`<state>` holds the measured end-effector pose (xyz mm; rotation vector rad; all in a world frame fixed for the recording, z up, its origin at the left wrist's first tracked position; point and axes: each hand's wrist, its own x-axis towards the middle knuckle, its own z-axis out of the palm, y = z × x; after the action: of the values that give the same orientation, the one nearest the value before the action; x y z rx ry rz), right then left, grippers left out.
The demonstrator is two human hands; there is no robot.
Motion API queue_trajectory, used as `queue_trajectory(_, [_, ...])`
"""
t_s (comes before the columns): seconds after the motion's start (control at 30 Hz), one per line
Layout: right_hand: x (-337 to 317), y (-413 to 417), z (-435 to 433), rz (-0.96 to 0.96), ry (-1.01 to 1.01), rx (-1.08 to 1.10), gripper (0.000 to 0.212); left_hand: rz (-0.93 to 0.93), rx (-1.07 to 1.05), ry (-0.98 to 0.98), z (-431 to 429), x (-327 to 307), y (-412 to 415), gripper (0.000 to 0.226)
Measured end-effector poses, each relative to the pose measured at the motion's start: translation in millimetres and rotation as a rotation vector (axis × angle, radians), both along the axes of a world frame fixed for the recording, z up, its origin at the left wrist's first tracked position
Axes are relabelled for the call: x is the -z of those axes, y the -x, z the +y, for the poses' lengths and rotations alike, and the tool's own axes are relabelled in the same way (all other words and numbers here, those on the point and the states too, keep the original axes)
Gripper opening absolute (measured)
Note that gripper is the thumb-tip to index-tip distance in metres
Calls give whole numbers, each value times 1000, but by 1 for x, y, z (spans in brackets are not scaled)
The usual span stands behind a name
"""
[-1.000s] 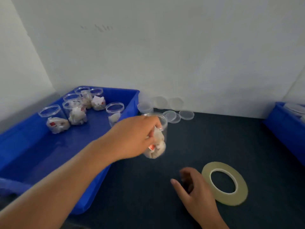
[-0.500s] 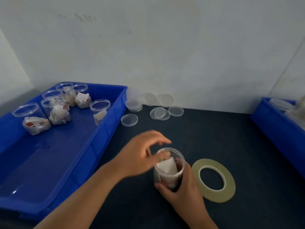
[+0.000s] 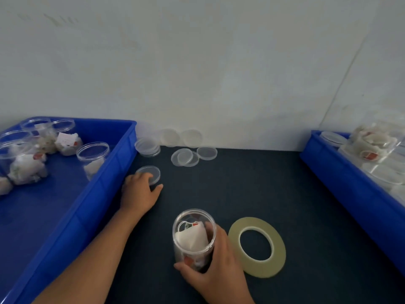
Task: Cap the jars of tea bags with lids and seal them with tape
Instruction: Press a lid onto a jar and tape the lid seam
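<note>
The right grip (image 3: 217, 266) is nearest, at the bottom middle. Its fingers and thumb curl round the side of an open jar (image 3: 194, 233), which stands upright on the dark bench (image 3: 252, 189). The jar has no lid, and a tea bag (image 3: 191, 236) with string and tag shows through its mouth.

Just right of that grip a tape roll (image 3: 279, 249) lies flat on the bench, close to the knuckles.

Farther out and to the left, the left grip (image 3: 139, 191) reaches forward with its forearm running along the left bin's side. Its fingers lie over the near left part of a clear lid (image 3: 152, 172), which sits flat on the bench. The thumb is spread to the right, just beside the lid's rim, so the grip is loose and not closed round the lid.

Beyond it a stack (image 3: 147, 147) of lids stands near the bin's far corner. A few loose lids (image 3: 185, 157) overlap on the bench to its right, and two more (image 3: 192, 138) lean at the foot of the wall (image 3: 197, 62).

The left bin (image 3: 43, 211) is blue and holds several open jars (image 3: 93, 157) with tea bags, gathered toward its far end. At the right edge a second blue bin (image 3: 341, 183) holds capped jars (image 3: 372, 143); these are blurred.
</note>
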<state>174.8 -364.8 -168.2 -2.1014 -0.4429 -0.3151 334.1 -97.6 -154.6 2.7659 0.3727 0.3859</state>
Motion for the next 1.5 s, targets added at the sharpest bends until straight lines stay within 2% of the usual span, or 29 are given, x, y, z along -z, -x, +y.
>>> queue_trajectory(0.07, [0,-1,0,-2,7,1,94,-98,52,23,-6,5,10,34])
queue_trajectory(0.2, [-2,-1,0,-8,24,-6,96,-51,199,55,-10,-4,33,45])
queue_trajectory(0.33, [-3,-1,-2,-4,28,-14,93,-2,267,117,-19,-4,67,37])
queue_trajectory(0.4, [-5,-1,-1,-6,31,-11,91,6,230,276,-24,-8,86,30])
queue_trajectory(0.43, [-5,0,-1,-9,30,-6,91,4,201,414,-25,-11,94,33])
queue_trajectory(0.5, [-6,0,-1,-7,26,-1,90,-57,145,735,-27,-20,106,38])
queue_trajectory(0.57, [-6,1,-1,9,29,-6,90,-135,104,899,-28,-22,115,33])
queue_trajectory(0.73, [-5,2,-3,38,33,-1,91,-254,-62,555,-26,-10,121,30])
queue_trajectory(0.83, [-4,2,-3,65,41,5,91,-189,-19,270,-17,-1,118,30])
queue_trajectory(0.9, [-5,2,-3,67,41,10,90,-70,78,208,-18,5,119,42])
queue_trajectory(0.97, [-5,2,-3,62,40,8,90,98,166,116,-22,7,123,65])
queue_trajectory(1.03, [-6,2,-2,64,39,11,91,172,217,29,-25,7,125,84])
queue_trajectory(1.1, [-5,2,-2,68,38,14,91,96,212,90,-29,1,127,79])
queue_trajectory(1.23, [-6,3,-2,67,27,-4,92,-174,203,546,-42,-28,133,56])
queue_trajectory(1.3, [-8,3,-1,72,21,-6,90,-193,312,634,-55,-52,137,51])
queue_trajectory(1.4, [-9,4,-2,83,26,-17,88,-57,512,644,-74,-84,145,48])
queue_trajectory(1.5, [-8,6,-2,96,1,-43,88,85,601,316,-90,-99,154,57])
